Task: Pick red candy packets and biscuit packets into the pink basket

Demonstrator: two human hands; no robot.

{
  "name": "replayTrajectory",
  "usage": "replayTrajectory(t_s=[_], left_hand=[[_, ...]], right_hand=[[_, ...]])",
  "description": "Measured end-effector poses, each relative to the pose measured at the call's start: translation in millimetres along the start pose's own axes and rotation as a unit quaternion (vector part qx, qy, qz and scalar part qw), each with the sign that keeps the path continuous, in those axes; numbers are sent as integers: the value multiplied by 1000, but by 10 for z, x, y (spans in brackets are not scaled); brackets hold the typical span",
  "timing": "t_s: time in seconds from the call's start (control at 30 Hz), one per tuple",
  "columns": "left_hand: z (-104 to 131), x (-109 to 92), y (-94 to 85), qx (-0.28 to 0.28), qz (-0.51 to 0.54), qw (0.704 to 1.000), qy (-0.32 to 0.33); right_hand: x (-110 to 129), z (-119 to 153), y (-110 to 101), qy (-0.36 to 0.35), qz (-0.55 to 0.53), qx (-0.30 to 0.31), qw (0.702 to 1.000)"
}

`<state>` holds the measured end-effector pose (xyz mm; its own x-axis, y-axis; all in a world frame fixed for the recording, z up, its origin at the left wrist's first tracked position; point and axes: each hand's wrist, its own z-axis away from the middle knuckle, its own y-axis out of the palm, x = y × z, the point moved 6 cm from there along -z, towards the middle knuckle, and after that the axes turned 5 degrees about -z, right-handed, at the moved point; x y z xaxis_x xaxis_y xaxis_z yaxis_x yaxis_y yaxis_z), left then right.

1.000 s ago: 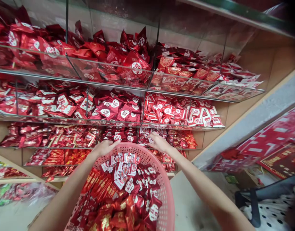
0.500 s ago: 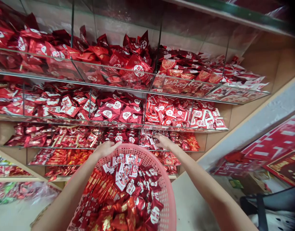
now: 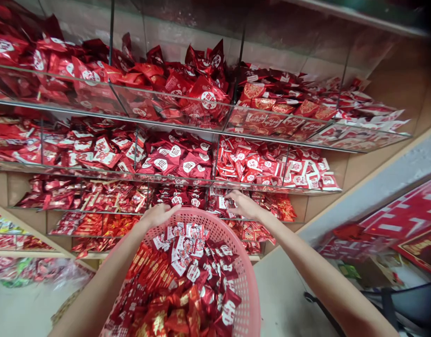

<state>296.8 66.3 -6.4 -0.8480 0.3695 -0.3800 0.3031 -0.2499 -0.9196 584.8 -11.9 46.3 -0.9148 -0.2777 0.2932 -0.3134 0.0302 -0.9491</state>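
A pink perforated basket [image 3: 248, 281] at the bottom centre bears red, orange and white wrapped packets [image 3: 187, 248] in separate heaps. My left hand [image 3: 161, 215] is closed on the basket's far rim, thumb along the top edge. My right hand [image 3: 239, 203] reaches past the rim into a glass-fronted compartment of the third shelf row, over small red-and-white packets [image 3: 217, 202]. Its fingers are bent down among those packets; whether one is gripped cannot be made out.
Upper shelf rows hold larger red packets [image 3: 201, 100] behind a glass edge [image 3: 173, 125]. Vertical glass dividers part the compartments. Red printed items [image 3: 405, 210] stand at the right, with a dark strap [image 3: 324, 309] below. Plastic bags [image 3: 36, 271] lie at the lower left.
The view has shifted slightly, so the shelves sit a little further right. My right hand stays at the same compartment, and my left hand still holds the rim.
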Motion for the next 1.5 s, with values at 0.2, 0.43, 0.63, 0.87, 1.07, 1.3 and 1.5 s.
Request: replayTrajectory(t_s=[0.2,0.43,0.63,0.87,1.07,1.3,1.5], left_hand=[[-15,39,36,1,5,1000,-1],[-3,20,17,-2,9,1000,8],[-27,46,20,2,-1,1000,2],[-71,82,49,17,-9,1000,-6],[-48,64,29,26,-14,999,-14],[-47,58,37,27,-23,999,-7],[-46,73,43,20,-14,1000,3]], right_hand=[[771,42,324,-28,-19,55,998],[1084,-90,843,-39,9,97,995],[1089,-142,882,-4,8,88,996],[1042,-45,667,-15,-16,19,1000],[419,-30,286,19,-11,-32,999],[-326,23,317,110,45,45,992],[-447,-1,464,113,57,71,989]])
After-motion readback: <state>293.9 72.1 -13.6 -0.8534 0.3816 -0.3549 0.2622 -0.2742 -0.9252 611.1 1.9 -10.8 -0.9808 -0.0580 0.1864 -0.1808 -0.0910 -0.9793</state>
